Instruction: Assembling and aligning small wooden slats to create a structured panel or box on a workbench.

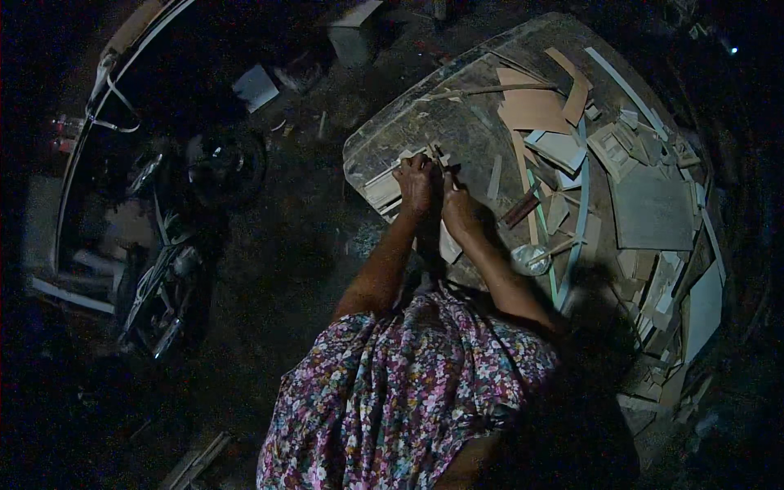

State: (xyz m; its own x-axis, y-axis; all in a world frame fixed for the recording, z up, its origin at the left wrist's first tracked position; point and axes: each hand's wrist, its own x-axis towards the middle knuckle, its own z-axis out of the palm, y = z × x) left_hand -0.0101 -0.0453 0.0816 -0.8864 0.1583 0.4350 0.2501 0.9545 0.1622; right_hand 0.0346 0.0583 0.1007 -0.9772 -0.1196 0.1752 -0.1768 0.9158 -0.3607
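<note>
My left hand point(416, 181) has its fingers curled down at the end of a pale grooved wooden piece point(380, 190), which lies on the tabletop near its left corner. Something small may sit in that pinch; it is too dark to make out. Close beside it, my right hand point(462, 216) is closed around the handle of what looks like a small hammer point(447, 173). The tool's dark head is at the left fingertips. A pale scrap point(449, 245) lies below my right wrist.
The worn table point(465, 114) carries a brown sheet point(531, 102), thin strips, a dark reddish block point(520, 210), a small round container point(531, 260) with a stick, and a grey board point(651, 208) among wood scraps. A motorcycle point(163, 261) stands on the left.
</note>
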